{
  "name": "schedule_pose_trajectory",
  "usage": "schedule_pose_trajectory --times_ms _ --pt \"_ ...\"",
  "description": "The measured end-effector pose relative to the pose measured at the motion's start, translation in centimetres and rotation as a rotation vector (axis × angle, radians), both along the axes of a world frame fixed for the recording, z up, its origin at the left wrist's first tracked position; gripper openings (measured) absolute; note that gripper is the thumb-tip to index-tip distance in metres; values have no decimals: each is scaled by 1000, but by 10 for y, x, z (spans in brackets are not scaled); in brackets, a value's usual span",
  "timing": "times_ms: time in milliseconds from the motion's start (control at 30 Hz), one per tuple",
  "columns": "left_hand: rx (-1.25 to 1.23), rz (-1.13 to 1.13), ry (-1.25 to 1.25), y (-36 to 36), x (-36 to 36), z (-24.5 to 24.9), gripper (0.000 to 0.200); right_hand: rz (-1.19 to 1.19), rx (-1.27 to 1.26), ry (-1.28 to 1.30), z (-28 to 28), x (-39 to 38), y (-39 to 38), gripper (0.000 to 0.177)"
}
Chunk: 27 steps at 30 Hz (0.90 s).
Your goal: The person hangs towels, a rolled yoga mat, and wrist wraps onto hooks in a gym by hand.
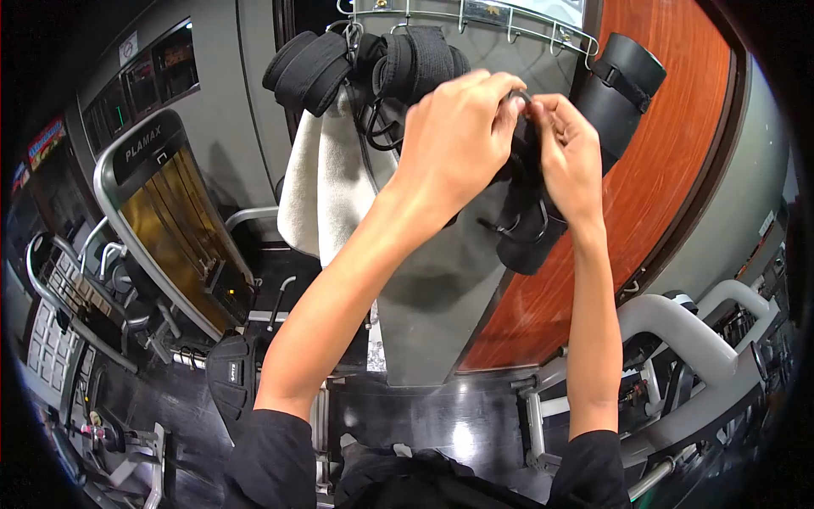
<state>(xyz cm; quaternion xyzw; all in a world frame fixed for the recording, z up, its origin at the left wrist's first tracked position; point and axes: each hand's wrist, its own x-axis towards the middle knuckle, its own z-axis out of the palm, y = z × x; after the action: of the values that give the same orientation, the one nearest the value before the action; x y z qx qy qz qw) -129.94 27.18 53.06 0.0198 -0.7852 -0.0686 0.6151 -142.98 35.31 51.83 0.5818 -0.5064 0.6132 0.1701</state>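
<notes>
My left hand [465, 131] is raised in front of the wall rack [407, 14], its fingers pinched on a small dark loop or strap. Close on its right, my right hand [570, 140] has its fingertips on the same dark piece. Black padded cuffs [312, 71] hang from the rack, with a light towel [326, 178] below them. Black straps and metal clips [517, 227] hang beneath my hands. Behind my right hand, a black cylindrical pad [623, 93] hangs at a tilt. What exactly the dark piece joins is hidden by my fingers.
A weight machine [153, 170] marked PLAMAX stands at the left, with more gym equipment beside it. Grey machine frames [687, 339] rise at the lower right. A reddish wood panel [678, 161] lies behind the pad. The dark floor [424, 416] shows below.
</notes>
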Motion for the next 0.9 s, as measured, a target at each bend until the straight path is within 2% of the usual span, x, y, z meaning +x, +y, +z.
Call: schedule_pose_trajectory --times_ms 33,100,133,233,367,433,500,633,833,900 --pt "-2 3 1 -4 -1 5 13 0 -6 2 6 -3 -2 16" --pt "-351 422 153 -15 -2 15 14 -6 -13 30 18 -14 -12 19" --pt "-416 580 172 -22 -2 18 14 0 -48 69 23 -17 -17 20" --pt "-438 735 141 -35 3 21 16 4 -101 116 37 -28 -37 21" --pt "-452 725 60 -48 5 21 18 -145 -82 209 57 -34 -58 19" --pt "-452 718 78 -52 2 23 19 -221 -6 221 65 -33 -66 25" --pt "-490 620 120 -57 -2 29 18 -166 -22 222 72 -36 -78 24" --pt "-545 784 77 -60 -4 32 23 -278 41 249 79 -32 -88 22" --pt "-591 768 -70 -63 -8 28 18 -316 -42 264 69 -38 -104 22" --pt "-616 769 -104 -61 -6 27 15 -283 115 135 64 -36 -99 20"
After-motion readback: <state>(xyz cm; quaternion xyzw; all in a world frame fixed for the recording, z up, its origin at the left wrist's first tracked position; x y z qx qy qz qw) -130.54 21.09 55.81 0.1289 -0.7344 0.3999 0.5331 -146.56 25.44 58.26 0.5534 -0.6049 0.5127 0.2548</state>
